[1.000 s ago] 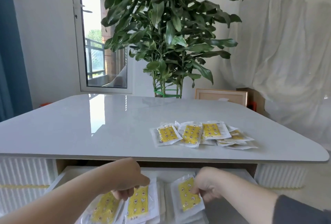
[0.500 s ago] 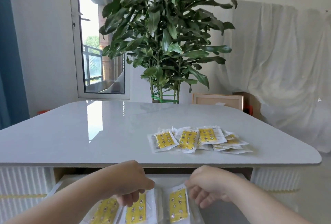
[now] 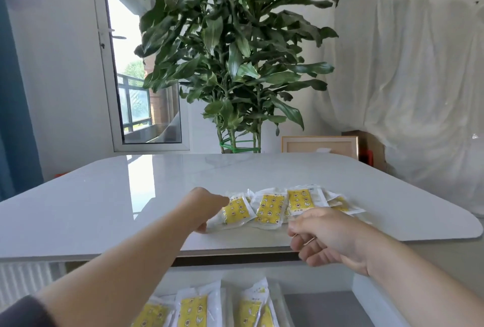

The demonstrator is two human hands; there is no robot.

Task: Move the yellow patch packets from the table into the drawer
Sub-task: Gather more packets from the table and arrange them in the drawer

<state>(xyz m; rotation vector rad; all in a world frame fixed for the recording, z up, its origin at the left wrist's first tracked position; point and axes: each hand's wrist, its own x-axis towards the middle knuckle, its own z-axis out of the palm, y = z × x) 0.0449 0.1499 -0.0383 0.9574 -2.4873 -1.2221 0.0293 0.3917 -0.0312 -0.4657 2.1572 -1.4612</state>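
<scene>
Several yellow patch packets lie in a row on the white table (image 3: 104, 209), right of centre near the front edge. My left hand (image 3: 201, 206) rests on the left edge of the leftmost packet (image 3: 235, 211), fingers closed around that edge. More packets (image 3: 271, 207) overlap to its right. My right hand (image 3: 330, 237) hovers over the table's front edge just before the right end of the row, fingers loosely curled and holding nothing. Below the tabletop the drawer (image 3: 319, 311) stands pulled out, with several stored packets (image 3: 193, 309) lying flat in its left half.
A large potted plant (image 3: 235, 65) stands behind the table, with a wooden frame (image 3: 319, 144) and white draped cloth (image 3: 419, 91) to its right. A window door (image 3: 141, 65) is open at the back left. The drawer's right half shows bare grey floor.
Both hands have let go of the packets in the drawer and risen to the tabletop. The left hand has reached the leftmost packet; the right hand has come near the row's right end.
</scene>
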